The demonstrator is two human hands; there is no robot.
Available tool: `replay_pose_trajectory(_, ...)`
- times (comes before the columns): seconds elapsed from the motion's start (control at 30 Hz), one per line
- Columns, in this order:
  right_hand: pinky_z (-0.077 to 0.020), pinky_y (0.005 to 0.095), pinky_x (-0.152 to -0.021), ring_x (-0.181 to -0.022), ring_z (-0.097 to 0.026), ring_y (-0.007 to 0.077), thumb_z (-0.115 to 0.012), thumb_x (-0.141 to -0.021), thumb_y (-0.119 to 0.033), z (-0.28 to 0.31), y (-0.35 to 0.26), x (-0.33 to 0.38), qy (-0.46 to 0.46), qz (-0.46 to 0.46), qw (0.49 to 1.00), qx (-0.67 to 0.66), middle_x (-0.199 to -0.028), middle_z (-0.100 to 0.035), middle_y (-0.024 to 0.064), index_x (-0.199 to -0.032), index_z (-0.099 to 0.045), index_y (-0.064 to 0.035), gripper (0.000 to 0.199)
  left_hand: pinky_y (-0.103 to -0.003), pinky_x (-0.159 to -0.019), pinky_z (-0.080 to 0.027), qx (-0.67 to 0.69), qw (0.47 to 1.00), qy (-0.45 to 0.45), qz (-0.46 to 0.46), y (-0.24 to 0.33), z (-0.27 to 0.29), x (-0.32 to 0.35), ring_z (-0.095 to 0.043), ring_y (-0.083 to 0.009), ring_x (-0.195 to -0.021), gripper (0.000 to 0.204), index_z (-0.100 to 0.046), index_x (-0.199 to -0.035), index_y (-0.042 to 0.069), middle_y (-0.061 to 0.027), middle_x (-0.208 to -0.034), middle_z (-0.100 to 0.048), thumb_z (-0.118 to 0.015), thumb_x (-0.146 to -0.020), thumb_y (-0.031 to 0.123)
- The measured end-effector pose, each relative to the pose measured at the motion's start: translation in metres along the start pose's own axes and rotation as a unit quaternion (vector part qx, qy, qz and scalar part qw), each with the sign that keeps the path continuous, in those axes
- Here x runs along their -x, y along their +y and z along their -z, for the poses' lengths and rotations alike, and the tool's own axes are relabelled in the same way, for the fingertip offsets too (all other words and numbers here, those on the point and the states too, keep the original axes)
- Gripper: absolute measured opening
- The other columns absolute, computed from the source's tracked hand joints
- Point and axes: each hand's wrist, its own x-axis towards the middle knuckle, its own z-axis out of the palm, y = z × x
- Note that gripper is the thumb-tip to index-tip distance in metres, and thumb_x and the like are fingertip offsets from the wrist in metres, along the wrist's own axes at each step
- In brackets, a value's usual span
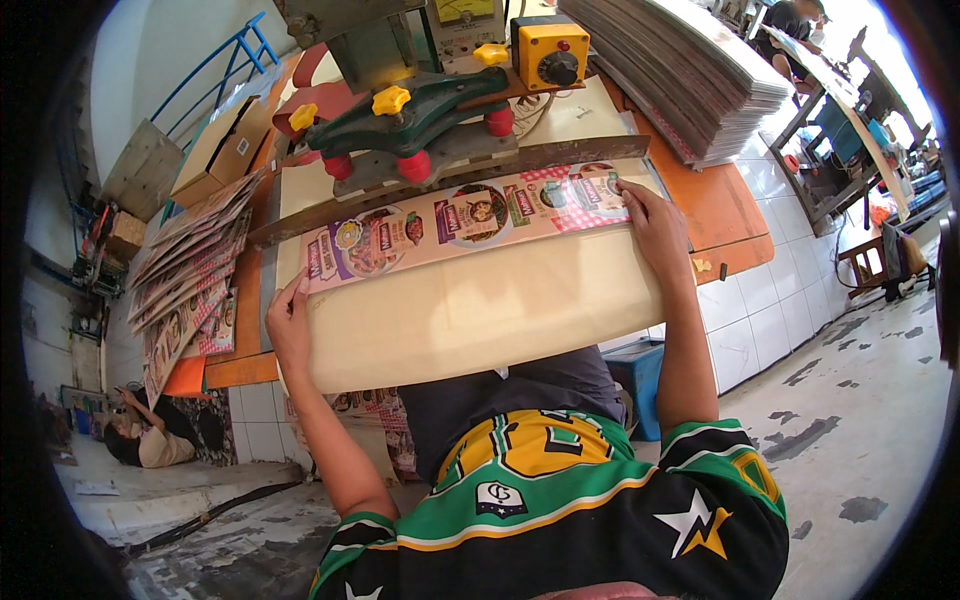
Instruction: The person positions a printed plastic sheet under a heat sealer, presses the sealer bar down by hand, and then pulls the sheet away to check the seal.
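Observation:
A long printed strip [410,238] with food pictures, in orange, purple and red check, lies across a cream sheet [480,300] in front of me. My left hand [290,325] pinches the strip's left end between thumb and fingers. At the far right end, my right hand [655,230] grips the strip's edge, thumb on top. The strip's far long edge runs along a dark metal bar [450,190] below a green press head [410,125] with yellow knobs and red posts. Between my hands the cream sheet hangs down over the near side toward my lap.
A yellow control box [550,52] with a black dial stands behind the press. A tall stack of sheets [690,75] fills the back right. Printed sheets [190,270] pile up at left beside a cardboard box [220,150]. Two other people are farther off, left and right.

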Motion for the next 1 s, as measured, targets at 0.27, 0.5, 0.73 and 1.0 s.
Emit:
replay_pose_trajectory(0.27, -0.051, 0.045, -0.087, -0.098, -0.07, 0.0362, -0.058, -0.102, -0.029, -0.0021, 0.0006, 0.0001, 0.011, 0.003, 1.0, -0.021, -0.105, -0.075, 0.0153, -0.121, -0.075, -0.0153, 0.029, -0.032, -0.091, -0.049, 0.005, 1.0, 0.008, -0.002, -0.0062, -0.0026, -0.0017, -0.066, -0.0223, -0.102, 0.032, -0.072, -0.132, 0.011, -0.0164, -0.116, -0.071, -0.06, -0.106, 0.026)
replay_pose_trajectory(0.5, -0.051, 0.0451, -0.088, -0.098, -0.07, 0.0367, -0.059, -0.102, -0.029, -0.0015, -0.0007, 0.0007, 0.012, -0.002, 1.0, -0.026, -0.106, -0.075, 0.0156, -0.121, -0.075, -0.0142, 0.029, -0.033, -0.086, -0.049, 0.009, 1.0, 0.023, -0.015, -0.0046, -0.0036, -0.0008, -0.066, -0.0241, -0.093, 0.032, -0.073, -0.129, 0.011, -0.0165, -0.103, -0.07, -0.062, -0.104, 0.029)
replay_pose_trajectory(0.73, -0.0514, 0.0447, -0.088, -0.098, -0.07, 0.036, -0.059, -0.101, -0.028, 0.0009, -0.0042, 0.0006, 0.003, -0.008, 1.0, -0.025, -0.106, -0.075, 0.0154, -0.121, -0.075, -0.0139, 0.029, -0.033, -0.085, -0.049, 0.011, 0.999, 0.031, -0.03, -0.006, -0.004, -0.0009, -0.065, -0.0236, -0.091, 0.032, -0.073, -0.129, 0.011, -0.0165, -0.1, -0.07, -0.062, -0.104, 0.028)
replay_pose_trajectory(1.0, -0.0519, 0.0441, -0.087, -0.097, -0.07, 0.0356, -0.06, -0.101, -0.026, -0.0015, -0.0004, 0.0003, 0.015, 0.01, 0.999, -0.027, -0.106, -0.075, 0.0152, -0.121, -0.075, -0.014, 0.028, -0.033, -0.087, -0.05, 0.008, 0.999, 0.028, -0.023, -0.0035, -0.0039, -0.0004, -0.066, -0.0246, -0.094, 0.031, -0.073, -0.129, 0.012, -0.0168, -0.102, -0.07, -0.061, -0.105, 0.027)
